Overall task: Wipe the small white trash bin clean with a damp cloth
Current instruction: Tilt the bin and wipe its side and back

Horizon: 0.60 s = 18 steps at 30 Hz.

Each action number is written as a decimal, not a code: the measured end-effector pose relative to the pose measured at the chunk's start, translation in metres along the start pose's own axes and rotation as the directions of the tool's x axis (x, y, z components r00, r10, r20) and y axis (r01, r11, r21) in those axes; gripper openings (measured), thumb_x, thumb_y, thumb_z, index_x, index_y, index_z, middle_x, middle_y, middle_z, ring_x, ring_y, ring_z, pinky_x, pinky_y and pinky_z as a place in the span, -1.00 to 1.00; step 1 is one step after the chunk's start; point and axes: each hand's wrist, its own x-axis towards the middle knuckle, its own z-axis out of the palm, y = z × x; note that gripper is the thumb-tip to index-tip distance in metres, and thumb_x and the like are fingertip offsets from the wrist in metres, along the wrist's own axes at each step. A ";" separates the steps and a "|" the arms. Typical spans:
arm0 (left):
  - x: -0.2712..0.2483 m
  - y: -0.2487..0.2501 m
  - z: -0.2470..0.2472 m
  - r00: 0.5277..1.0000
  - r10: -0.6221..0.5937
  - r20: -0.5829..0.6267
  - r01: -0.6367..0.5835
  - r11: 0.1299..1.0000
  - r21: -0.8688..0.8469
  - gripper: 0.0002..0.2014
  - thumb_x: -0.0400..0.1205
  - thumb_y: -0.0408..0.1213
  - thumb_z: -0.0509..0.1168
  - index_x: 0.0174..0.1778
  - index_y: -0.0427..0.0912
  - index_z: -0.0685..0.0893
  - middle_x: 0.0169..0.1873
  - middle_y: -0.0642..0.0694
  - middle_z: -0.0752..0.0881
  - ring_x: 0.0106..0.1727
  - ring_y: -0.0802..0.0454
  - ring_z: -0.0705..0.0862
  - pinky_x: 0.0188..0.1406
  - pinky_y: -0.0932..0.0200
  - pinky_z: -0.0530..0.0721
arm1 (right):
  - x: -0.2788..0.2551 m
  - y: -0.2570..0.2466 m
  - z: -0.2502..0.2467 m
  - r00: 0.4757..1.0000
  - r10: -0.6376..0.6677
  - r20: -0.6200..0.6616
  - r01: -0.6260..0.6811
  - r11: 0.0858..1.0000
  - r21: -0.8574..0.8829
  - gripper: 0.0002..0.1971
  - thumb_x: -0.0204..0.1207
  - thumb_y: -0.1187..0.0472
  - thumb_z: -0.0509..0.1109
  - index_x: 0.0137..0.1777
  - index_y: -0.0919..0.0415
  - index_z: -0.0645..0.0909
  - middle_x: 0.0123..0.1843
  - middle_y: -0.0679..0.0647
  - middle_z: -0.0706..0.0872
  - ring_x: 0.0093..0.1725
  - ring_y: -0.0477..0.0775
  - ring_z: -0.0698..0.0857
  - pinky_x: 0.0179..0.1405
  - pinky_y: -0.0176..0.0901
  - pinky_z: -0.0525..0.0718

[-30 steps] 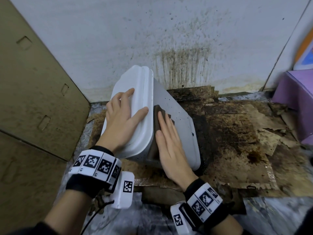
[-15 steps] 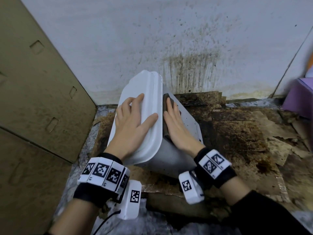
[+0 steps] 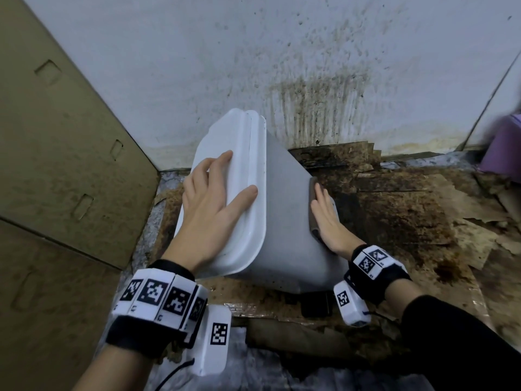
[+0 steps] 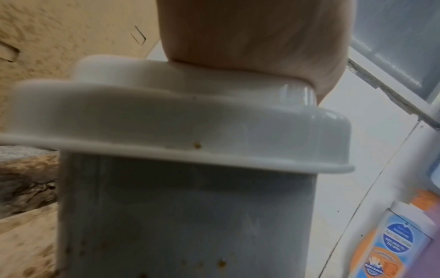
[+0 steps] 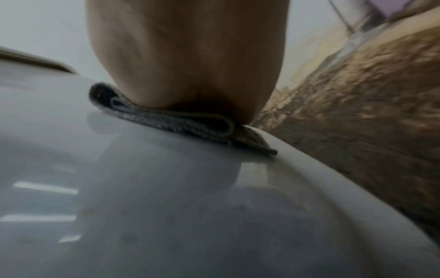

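The small white trash bin (image 3: 284, 221) stands tilted on the dirty floor, its lid (image 3: 242, 176) turned to the left. My left hand (image 3: 214, 198) lies flat on the lid with straight, spread fingers, steadying it. My right hand (image 3: 327, 218) presses a folded dark grey cloth (image 3: 312, 204) flat against the bin's right side. In the right wrist view the cloth (image 5: 171, 120) is squeezed between my palm and the smooth bin wall (image 5: 119, 197). The left wrist view shows the lid rim (image 4: 190, 135) and small brown specks low on the bin body (image 4: 185, 225).
Brown cardboard panels (image 3: 56, 165) stand close on the left. A stained white wall (image 3: 310, 80) rises just behind the bin. Dirty, torn cardboard (image 3: 408, 221) covers the floor to the right. A purple box (image 3: 501, 148) sits at the far right.
My right hand has slid the cloth from the bin's near face, beside the lid, round to its right side and lower down. My left hand has kept its place on the lid.
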 end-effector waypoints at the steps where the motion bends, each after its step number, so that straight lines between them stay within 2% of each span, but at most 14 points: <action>1: 0.000 0.001 0.000 1.000 0.001 0.002 -0.001 1.000 -0.001 -0.29 0.60 0.32 0.13 0.69 0.27 0.15 0.56 0.14 0.21 0.59 0.18 0.08 0.67 -0.21 0.12 | -0.004 0.004 -0.003 0.999 0.051 0.002 -0.051 0.998 0.034 -0.44 0.92 0.15 -0.17 0.84 0.19 -0.25 0.80 -0.12 -0.33 0.78 -0.06 -0.42 0.79 0.02 -0.37; 2: -0.001 0.002 0.001 1.000 0.005 0.004 -0.005 1.000 0.000 -0.29 0.60 0.32 0.12 0.69 0.27 0.15 0.56 0.14 0.21 0.59 0.18 0.08 0.67 -0.20 0.12 | -0.005 0.007 -0.004 0.996 0.093 0.009 -0.093 0.993 0.067 -0.44 0.92 0.09 -0.20 0.83 0.12 -0.30 0.81 -0.14 -0.35 0.77 -0.09 -0.43 0.79 0.02 -0.37; 4: -0.001 0.004 0.001 1.000 0.010 0.003 -0.010 1.000 0.006 -0.29 0.61 0.32 0.12 0.69 0.26 0.15 0.55 0.15 0.21 0.58 0.16 0.08 0.66 -0.18 0.12 | 0.001 0.012 -0.003 0.990 0.141 0.020 -0.142 0.986 0.087 -0.43 0.92 0.06 -0.21 0.83 0.10 -0.33 0.84 -0.08 -0.37 0.80 -0.03 -0.43 0.80 0.07 -0.34; 7: -0.001 0.008 0.002 1.000 0.018 0.002 -0.018 1.000 0.020 -0.28 0.60 0.32 0.11 0.70 0.24 0.15 0.55 0.12 0.22 0.58 0.13 0.09 0.66 -0.17 0.12 | 0.009 0.009 0.002 0.972 0.229 -0.063 -0.212 0.956 0.203 -0.42 0.90 0.01 -0.18 0.84 0.00 -0.29 0.88 0.00 -0.31 0.83 0.01 -0.34 0.82 0.15 -0.28; 9: -0.001 0.009 0.002 1.000 0.019 0.007 -0.019 0.999 0.028 -0.27 0.60 0.31 0.12 0.70 0.24 0.15 0.55 0.11 0.22 0.57 0.15 0.09 0.65 -0.14 0.11 | 0.012 0.002 0.007 0.964 0.252 -0.083 -0.230 0.949 0.216 -0.41 0.90 0.01 -0.14 0.84 -0.01 -0.27 0.88 0.03 -0.28 0.84 0.04 -0.32 0.81 0.18 -0.28; 13: 0.000 0.009 0.003 1.000 0.020 0.005 -0.020 0.999 0.030 -0.26 0.58 0.34 0.11 0.70 0.26 0.14 0.54 0.13 0.21 0.57 0.16 0.09 0.64 -0.12 0.11 | 0.015 -0.046 0.003 0.985 0.154 -0.080 -0.129 0.958 0.258 -0.40 0.90 0.00 -0.09 0.84 -0.01 -0.26 0.87 0.07 -0.32 0.83 0.05 -0.36 0.81 0.23 -0.27; 16: 0.001 0.009 0.004 1.000 0.021 -0.001 -0.021 0.999 0.038 -0.23 0.55 0.37 0.09 0.69 0.26 0.14 0.55 0.11 0.21 0.57 0.18 0.09 0.63 -0.09 0.11 | 0.009 -0.098 -0.006 0.998 -0.003 -0.055 0.019 0.957 0.290 -0.40 0.91 0.09 -0.06 0.84 0.05 -0.26 0.86 0.05 -0.36 0.81 0.06 -0.42 0.80 0.14 -0.32; 18: 0.001 0.009 0.004 1.000 0.017 0.000 -0.017 0.999 0.043 -0.23 0.54 0.37 0.08 0.70 0.25 0.15 0.57 0.10 0.21 0.58 0.16 0.09 0.64 -0.09 0.11 | 0.008 -0.114 -0.012 0.992 -0.129 -0.008 0.128 0.969 0.213 -0.40 0.92 0.12 -0.06 0.85 0.17 -0.24 0.84 0.03 -0.38 0.78 0.08 -0.49 0.77 0.12 -0.36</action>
